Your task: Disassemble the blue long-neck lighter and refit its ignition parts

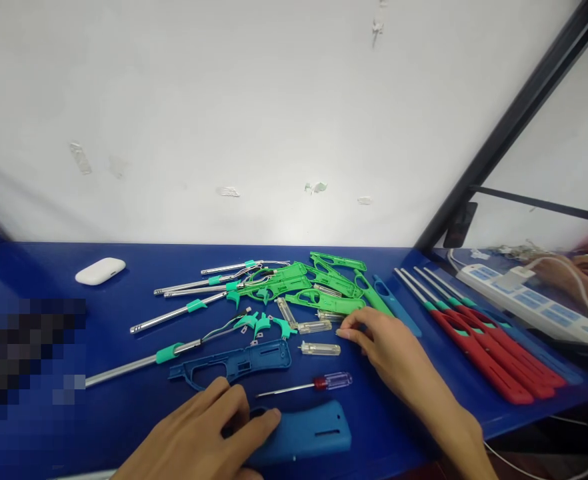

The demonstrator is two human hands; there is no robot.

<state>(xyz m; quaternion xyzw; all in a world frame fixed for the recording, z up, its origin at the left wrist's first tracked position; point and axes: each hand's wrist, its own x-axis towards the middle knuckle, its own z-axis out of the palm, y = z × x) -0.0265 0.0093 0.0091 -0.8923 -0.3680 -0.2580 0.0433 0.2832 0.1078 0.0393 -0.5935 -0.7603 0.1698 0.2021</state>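
Note:
My left hand [209,430] is curled round a blue lighter handle [319,433] at the front of the table, with its thumb on top. My right hand [381,337] has thumb and fingertips pinched together beside the clear fuel tanks [320,349]; what lies between them is too small to make out. A screwdriver [331,381] with a red and clear handle lies just beyond the blue handle. Behind it is an open blue lighter half-shell [259,358]. Small teal triggers [263,324] lie near the tanks.
Green half-shells [334,303] and metal lighter tubes [179,313] are heaped farther back. Red long lighters [494,353] lie side by side at right, near a white power strip [534,300]. A white earbud case [101,271] sits at back left, before the wall.

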